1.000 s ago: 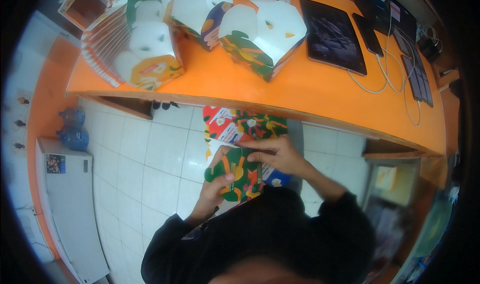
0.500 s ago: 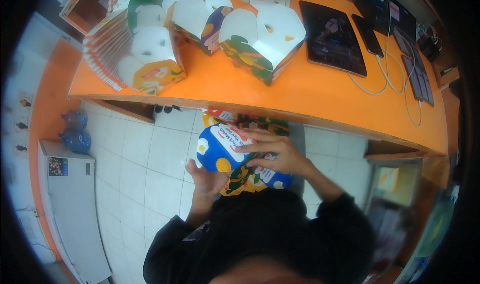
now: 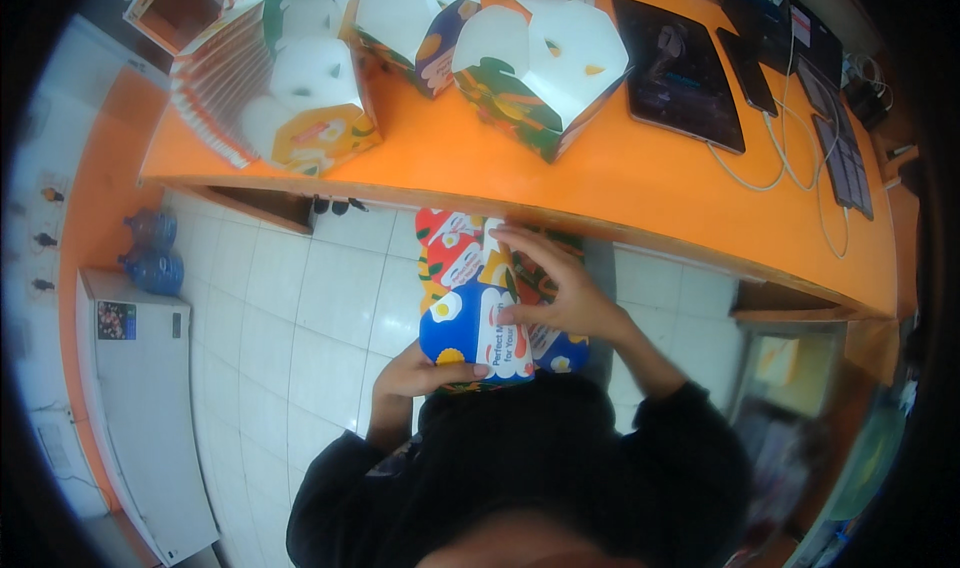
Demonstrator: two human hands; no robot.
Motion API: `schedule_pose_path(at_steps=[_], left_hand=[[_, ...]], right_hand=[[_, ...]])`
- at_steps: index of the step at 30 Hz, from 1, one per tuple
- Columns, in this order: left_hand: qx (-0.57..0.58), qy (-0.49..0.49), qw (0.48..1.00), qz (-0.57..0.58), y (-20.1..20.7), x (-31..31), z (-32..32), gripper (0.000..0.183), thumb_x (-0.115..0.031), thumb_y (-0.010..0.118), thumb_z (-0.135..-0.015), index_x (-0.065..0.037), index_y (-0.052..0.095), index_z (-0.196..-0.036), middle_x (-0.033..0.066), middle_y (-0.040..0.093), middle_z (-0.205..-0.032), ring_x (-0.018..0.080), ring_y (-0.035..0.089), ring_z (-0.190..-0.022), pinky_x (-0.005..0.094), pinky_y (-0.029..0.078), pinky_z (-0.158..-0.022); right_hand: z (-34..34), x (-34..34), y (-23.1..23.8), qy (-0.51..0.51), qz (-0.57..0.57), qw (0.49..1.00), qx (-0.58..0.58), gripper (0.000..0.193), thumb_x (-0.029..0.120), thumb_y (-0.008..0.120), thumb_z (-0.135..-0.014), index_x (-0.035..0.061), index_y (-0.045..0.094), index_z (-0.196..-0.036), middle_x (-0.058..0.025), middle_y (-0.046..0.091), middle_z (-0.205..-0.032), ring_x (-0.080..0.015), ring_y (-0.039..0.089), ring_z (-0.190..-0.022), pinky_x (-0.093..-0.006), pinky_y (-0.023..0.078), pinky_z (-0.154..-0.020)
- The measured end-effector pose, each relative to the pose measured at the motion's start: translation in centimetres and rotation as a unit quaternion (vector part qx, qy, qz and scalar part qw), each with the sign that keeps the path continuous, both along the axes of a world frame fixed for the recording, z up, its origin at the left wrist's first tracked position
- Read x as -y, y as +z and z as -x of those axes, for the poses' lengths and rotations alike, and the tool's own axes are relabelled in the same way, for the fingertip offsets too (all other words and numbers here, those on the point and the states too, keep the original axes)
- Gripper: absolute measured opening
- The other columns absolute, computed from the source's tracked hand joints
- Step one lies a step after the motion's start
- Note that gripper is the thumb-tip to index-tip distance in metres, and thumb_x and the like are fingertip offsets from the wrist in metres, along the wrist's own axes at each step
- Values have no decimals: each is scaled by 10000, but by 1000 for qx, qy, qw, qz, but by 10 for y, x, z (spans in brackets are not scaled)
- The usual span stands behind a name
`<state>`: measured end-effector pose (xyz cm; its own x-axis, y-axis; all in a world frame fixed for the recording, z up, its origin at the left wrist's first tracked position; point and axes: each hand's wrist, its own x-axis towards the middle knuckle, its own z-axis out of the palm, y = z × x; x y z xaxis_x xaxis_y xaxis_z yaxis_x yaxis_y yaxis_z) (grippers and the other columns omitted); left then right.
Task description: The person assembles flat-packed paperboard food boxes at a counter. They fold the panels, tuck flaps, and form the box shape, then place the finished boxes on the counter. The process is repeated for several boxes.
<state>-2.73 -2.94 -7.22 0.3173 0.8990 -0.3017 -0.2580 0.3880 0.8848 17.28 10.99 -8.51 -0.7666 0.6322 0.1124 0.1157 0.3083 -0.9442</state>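
Center of the frame: a printed paperboard carton (image 3: 452,331), blue face uppermost with egg motifs and a white patch, lies over the dark-clothed lap, below the orange desk (image 3: 440,183). The left hand (image 3: 408,380) holds it in a narrow grip at the lower left edge, the thumb laid along the blue face and the fingers hidden beneath. The right hand (image 3: 572,303) is spread wide over its right side, thumb at the white patch, index finger reaching up; whether that fingertip presses or merely hovers cannot be told. A red printed panel (image 3: 450,236) adjoins above; whether it belongs to the same piece is unclear.

Handling: the board is probably light, thin and springy, stiff across a flat face but weak along its creases. Its coated print may slide a little under dry fingers. The broad panels and straight edges offer the best hold; rounded flaps would likely bend if pinched alone. Upper part of the frame: the white-lined cartons (image 3: 503,95) standing on the desk, with cut slots and rounded flaps, suggest walls that dent easily under pressure.
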Motion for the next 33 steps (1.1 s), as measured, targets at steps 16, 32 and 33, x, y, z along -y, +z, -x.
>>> schedule_pose_path(at_steps=[16, 32, 33], left_hand=[[68, -45, 988, -135, 16, 0, -8, 710, -103, 745, -763, -16, 389, -1371, 180, 522, -1281, 327, 506, -1204, 394, 438, -977], [31, 107, 990, -82, 31, 4, -20, 438, -131, 774, -784, 8, 571, -1146, 136, 670, -1034, 246, 660, -956, 326, 544, -822], [-4, 99, 989, -109, 30, 1, -19, 408, -137, 770, -789, 14, 583, -1118, 138, 677, -1016, 243, 669, -930, 321, 546, -814]], right_hand=[[-6, 24, 26, 53, 101, 982, -154, 882, 295, 762, -798, 51, 258, -1479, -188, 253, -1529, -292, 311, -1394, -395, 310, -1110], [-20, 18, 34, 48, 68, 989, -125, 237, 202, 690, -869, -14, 677, -965, -108, 708, -889, -148, 680, -770, -249, 498, -640], [-20, 17, 34, 25, 39, 990, -130, 218, 184, 700, -860, -14, 681, -950, -100, 710, -849, -138, 680, -741, -241, 493, -615]])
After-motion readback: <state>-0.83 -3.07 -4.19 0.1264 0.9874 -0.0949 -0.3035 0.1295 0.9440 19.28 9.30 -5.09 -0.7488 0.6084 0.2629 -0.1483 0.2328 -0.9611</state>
